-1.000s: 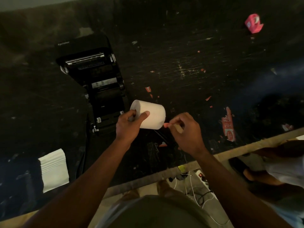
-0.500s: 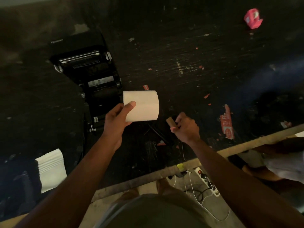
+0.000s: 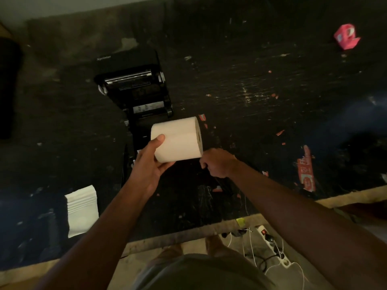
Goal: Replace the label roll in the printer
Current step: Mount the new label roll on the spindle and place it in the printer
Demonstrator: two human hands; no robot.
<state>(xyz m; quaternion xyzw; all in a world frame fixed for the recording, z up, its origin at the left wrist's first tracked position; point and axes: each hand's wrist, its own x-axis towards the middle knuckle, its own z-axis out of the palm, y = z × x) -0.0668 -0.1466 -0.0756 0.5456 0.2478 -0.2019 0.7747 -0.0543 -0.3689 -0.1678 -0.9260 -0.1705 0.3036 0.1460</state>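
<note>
- Lying on the floor nearest the viewer, a white power strip (image 3: 272, 243) trails thin cables below the table's edge (image 3: 188, 233).
- The right hand (image 3: 217, 163) is curled into a fist just beside the roll; what it grips cannot be told.
- The left hand (image 3: 149, 164) clasps the white label roll (image 3: 178, 139) from its left end, held on its side above the dark table.
- Behind the roll, the black printer (image 3: 134, 86) stands with its lid open.
- A folded white paper stack (image 3: 81, 210) lies at left, and a red scrap (image 3: 346, 37) far right.
</note>
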